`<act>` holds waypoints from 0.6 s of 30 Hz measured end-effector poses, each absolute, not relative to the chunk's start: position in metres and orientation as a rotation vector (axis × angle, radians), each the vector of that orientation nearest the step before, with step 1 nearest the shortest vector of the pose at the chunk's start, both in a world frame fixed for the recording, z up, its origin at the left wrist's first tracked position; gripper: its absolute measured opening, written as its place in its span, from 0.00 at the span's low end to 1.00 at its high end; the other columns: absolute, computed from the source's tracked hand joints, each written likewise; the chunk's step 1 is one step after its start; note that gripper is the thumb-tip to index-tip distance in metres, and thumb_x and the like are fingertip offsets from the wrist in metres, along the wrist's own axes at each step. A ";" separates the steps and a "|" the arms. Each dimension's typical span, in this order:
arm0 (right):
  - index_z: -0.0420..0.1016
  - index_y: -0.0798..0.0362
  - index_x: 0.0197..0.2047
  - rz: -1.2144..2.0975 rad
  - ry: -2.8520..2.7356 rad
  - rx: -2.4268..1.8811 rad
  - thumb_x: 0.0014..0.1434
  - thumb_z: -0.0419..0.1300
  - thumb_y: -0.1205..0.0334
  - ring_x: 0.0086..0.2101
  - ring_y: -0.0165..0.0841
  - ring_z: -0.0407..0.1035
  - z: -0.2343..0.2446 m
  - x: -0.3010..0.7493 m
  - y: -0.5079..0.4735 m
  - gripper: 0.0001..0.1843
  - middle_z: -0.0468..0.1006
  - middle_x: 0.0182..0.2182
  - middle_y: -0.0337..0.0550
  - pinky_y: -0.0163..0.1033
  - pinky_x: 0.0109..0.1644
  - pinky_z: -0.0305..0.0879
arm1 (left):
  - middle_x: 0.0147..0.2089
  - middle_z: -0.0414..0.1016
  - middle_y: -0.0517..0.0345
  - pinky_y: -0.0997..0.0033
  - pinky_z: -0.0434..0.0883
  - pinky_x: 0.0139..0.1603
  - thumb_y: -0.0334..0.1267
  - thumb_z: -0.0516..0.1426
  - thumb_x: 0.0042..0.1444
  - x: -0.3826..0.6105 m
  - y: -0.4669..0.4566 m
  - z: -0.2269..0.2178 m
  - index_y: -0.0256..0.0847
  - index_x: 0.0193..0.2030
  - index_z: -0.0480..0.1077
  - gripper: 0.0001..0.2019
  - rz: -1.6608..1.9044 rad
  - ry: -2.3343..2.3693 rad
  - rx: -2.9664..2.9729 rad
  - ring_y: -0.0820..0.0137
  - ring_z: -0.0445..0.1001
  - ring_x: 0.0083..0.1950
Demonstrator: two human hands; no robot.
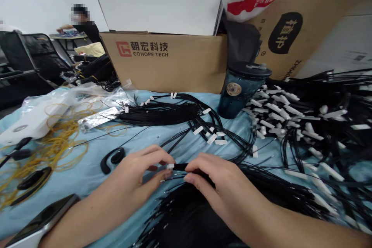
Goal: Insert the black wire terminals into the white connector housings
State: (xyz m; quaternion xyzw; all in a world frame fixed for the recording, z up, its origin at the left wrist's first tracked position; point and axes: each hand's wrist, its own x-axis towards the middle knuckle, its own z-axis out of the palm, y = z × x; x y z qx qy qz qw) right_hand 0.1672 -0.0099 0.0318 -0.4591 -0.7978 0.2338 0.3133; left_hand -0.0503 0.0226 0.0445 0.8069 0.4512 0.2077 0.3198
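Note:
A small white connector [170,166] sits at the fingertips of my left hand [147,166], whose thumb and fingers close around it. Black wires [180,167] run from the connector to my right hand [216,178], which pinches them between thumb and fingers. Loose wire ends with bare tips lie just below, between the two hands. Under my right forearm spreads a large pile of black wires [192,217]. Beyond my hands lies a bundle of black cables [162,113] with white connectors.
A dark tumbler [236,93] stands behind, beside a heap of white-ended cables [279,110]. On the left are yellow rubber bands [66,139], earphones [112,159] and a white box [37,118]. A cardboard box [174,62] borders the back. A person [88,27] sits farther off.

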 end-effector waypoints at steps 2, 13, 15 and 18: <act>0.76 0.55 0.33 0.535 -2.129 -1.189 0.63 0.64 0.78 0.32 0.33 0.75 0.031 0.168 -0.009 0.10 0.79 0.31 0.39 0.37 0.38 0.70 | 0.42 0.82 0.57 0.65 0.74 0.38 0.40 0.54 0.64 -0.050 0.021 0.044 0.47 0.40 0.78 0.10 0.530 1.249 2.021 0.62 0.80 0.41; 0.74 0.52 0.29 0.568 -2.022 -1.293 0.63 0.57 0.72 0.23 0.29 0.70 0.030 0.169 -0.010 0.11 0.78 0.24 0.35 0.34 0.27 0.63 | 0.29 0.78 0.62 0.72 0.69 0.35 0.44 0.68 0.53 -0.046 0.025 0.037 0.41 0.36 0.78 0.10 0.687 1.214 1.311 0.68 0.74 0.33; 0.74 0.52 0.28 0.595 -2.006 -1.299 0.62 0.57 0.72 0.23 0.28 0.70 0.031 0.169 -0.010 0.12 0.77 0.23 0.34 0.33 0.27 0.62 | 0.27 0.78 0.63 0.74 0.69 0.35 0.44 0.68 0.53 -0.045 0.026 0.038 0.40 0.36 0.79 0.10 0.727 1.212 1.237 0.69 0.74 0.33; 0.74 0.51 0.27 0.644 -1.986 -1.304 0.62 0.56 0.72 0.22 0.26 0.69 0.031 0.170 -0.010 0.13 0.76 0.22 0.33 0.32 0.26 0.61 | 0.28 0.79 0.63 0.77 0.70 0.35 0.44 0.70 0.51 -0.043 0.027 0.041 0.40 0.35 0.80 0.10 0.735 1.238 1.167 0.71 0.75 0.33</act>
